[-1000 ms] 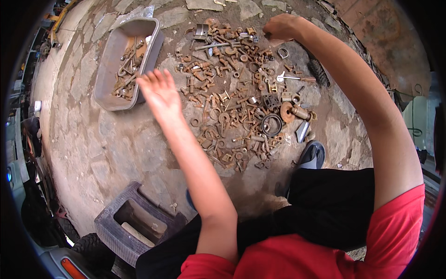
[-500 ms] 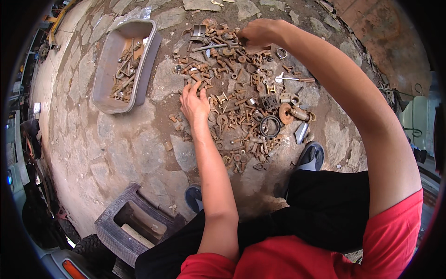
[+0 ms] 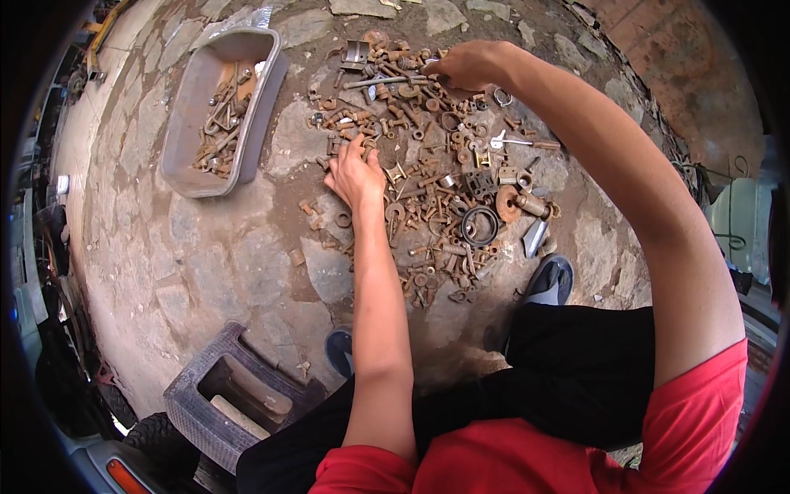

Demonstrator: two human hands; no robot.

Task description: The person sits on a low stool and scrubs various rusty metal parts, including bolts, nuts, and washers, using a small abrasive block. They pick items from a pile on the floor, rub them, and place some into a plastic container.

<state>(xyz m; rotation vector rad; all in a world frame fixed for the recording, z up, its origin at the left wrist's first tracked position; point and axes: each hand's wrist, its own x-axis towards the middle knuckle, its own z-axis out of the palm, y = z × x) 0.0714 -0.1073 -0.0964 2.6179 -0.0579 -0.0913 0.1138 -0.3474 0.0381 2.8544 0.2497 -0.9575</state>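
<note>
A wide pile of rusty bolts, nuts, washers and other metal parts [image 3: 428, 177] lies on the stone ground in front of me. My left hand [image 3: 358, 174] is at the pile's left edge, fingers bent inward among small rusty pieces; whatever is between them is too small to name. At the far side, my right hand [image 3: 465, 67] reaches down with curled fingers beside a long thin rod [image 3: 385, 81]. Its fingertips are partly hidden, and I cannot make out what they grip. A curved metal shell [image 3: 355, 54] lies left of that hand.
Left of the pile stands a grey plastic tub [image 3: 262, 123] with bolts and bent rods inside. A screwdriver-like tool [image 3: 527, 143], a black ring [image 3: 479, 226] and a rusty disc [image 3: 507, 203] lie on the right. A dark plastic stool [image 3: 193, 387] is near my left leg.
My left hand has shifted slightly right over the pile's edge, its fingers drawn closer together. My right hand has turned a little at the far side, fingers still low over the parts.
</note>
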